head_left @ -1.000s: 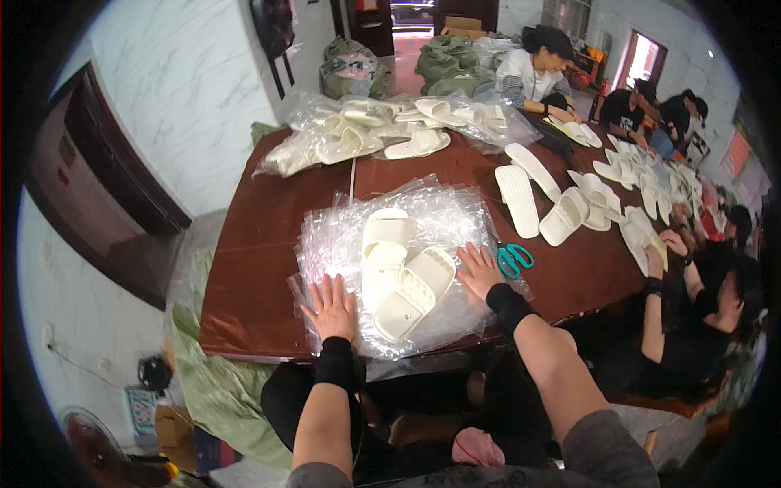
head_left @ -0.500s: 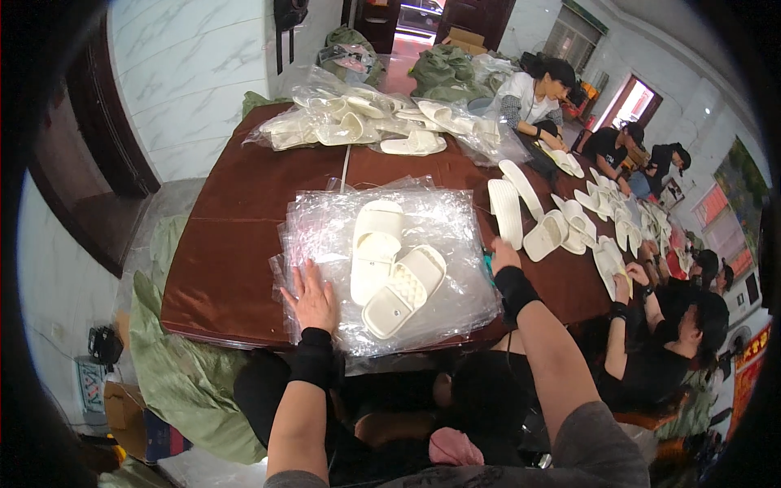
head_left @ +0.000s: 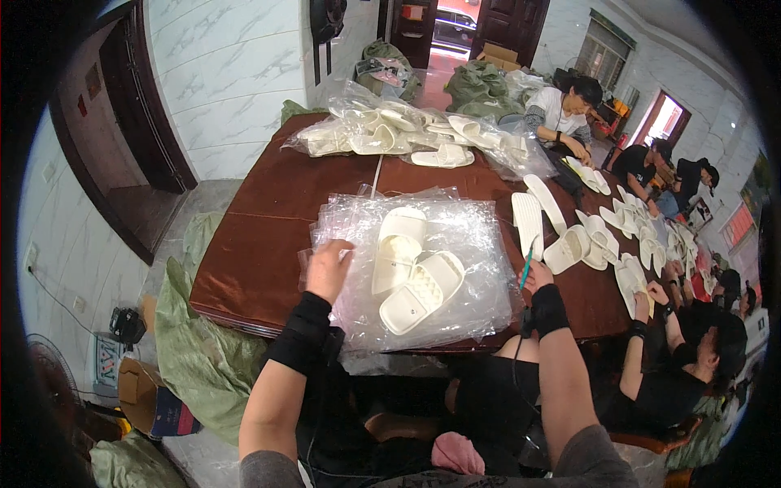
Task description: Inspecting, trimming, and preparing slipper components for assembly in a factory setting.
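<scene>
Two cream slippers, a left one [head_left: 399, 248] lying lengthwise and a right one [head_left: 423, 293] tilted across its lower part, rest on a stack of clear plastic bags [head_left: 480, 244] on the table. My left hand [head_left: 327, 270] is over the left edge of the stack, its fingers half bent and apart, with nothing seen in them. At the stack's right edge, my right hand [head_left: 537, 279] is closed on a slim teal pen-like tool [head_left: 526, 267] that points up and away. Black bands wrap both my wrists.
Bagged slippers [head_left: 390, 130] are heaped at the table's far edge. Loose slippers [head_left: 569, 248] spread along the right side, where a co-worker's hands [head_left: 643, 305] hold one. More people sit farther along. A green sack [head_left: 203, 350] stands left of the brown-covered table [head_left: 252, 236].
My left hand has gone from lying flat on the bags to half bent. My right hand has turned, bringing the teal tool upright into view. The whole view has shifted slightly.
</scene>
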